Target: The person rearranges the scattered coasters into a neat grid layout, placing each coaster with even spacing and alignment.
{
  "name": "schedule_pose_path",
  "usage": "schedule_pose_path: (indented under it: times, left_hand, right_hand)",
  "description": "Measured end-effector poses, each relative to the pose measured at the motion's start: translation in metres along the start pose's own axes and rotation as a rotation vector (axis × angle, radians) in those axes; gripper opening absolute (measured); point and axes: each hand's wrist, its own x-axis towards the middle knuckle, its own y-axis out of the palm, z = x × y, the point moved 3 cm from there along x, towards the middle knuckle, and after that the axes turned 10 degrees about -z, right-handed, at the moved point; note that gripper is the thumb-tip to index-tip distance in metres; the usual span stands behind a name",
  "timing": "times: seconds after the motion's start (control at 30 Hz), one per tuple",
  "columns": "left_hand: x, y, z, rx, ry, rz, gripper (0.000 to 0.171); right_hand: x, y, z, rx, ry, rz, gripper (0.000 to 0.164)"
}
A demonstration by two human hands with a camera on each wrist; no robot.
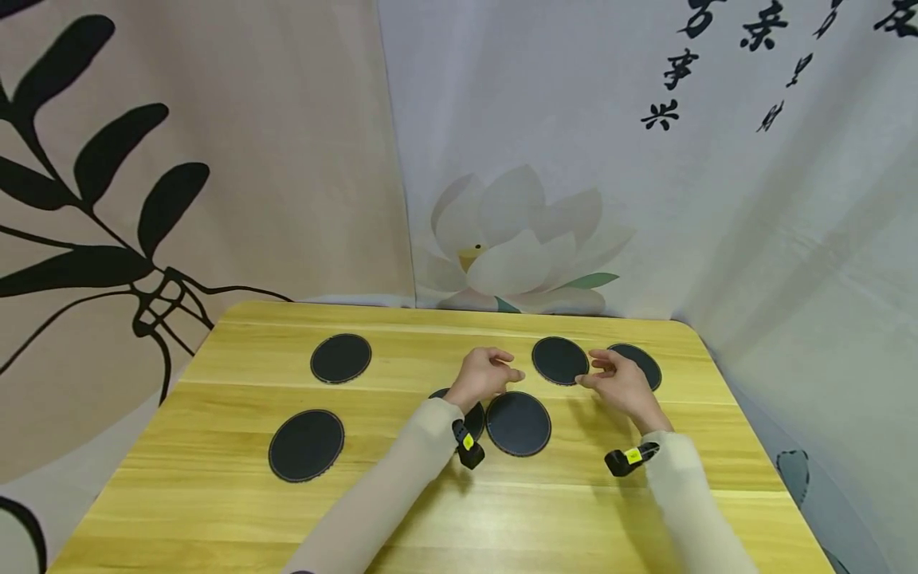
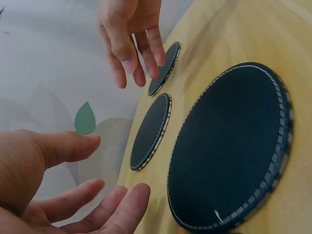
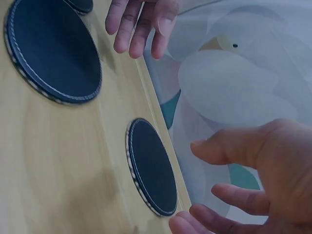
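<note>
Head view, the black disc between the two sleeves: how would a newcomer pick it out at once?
Start at the wooden table and look between the left sleeve and the right sleeve. There lies a flat black disc. Its left neighbour is partly hidden by the left sleeve, and the disc beyond it is by the right hand; this one shows whole.

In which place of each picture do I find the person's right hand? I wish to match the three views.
Head: right hand, right of centre.
Left wrist: right hand, at the top, near the middle.
Right wrist: right hand, lower right, cut by the edge.
Shared landmark: wooden table, in all three.
</note>
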Motion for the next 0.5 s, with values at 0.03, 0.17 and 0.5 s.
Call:
schedule_pose_path:
  times: [0.03,0.17,0.5]
  left_hand:
    - [0.002,0.001,-0.001,-0.003,-0.011,0.004,0.047]
    - [0.009,0.006,-0.004,-0.022,-0.056,0.013,0.051]
    - [0.024,0.019,-0.008,-0.077,-0.130,0.025,0.055]
  right_hand:
    - [0.002,-0.001,-0.001,0.001,0.002,0.010,0.070]
    - [0.011,-0.004,-0.003,0.002,0.019,0.043,0.072]
    - [0.033,-0.004,-0.009,0.023,0.052,0.100,0.072]
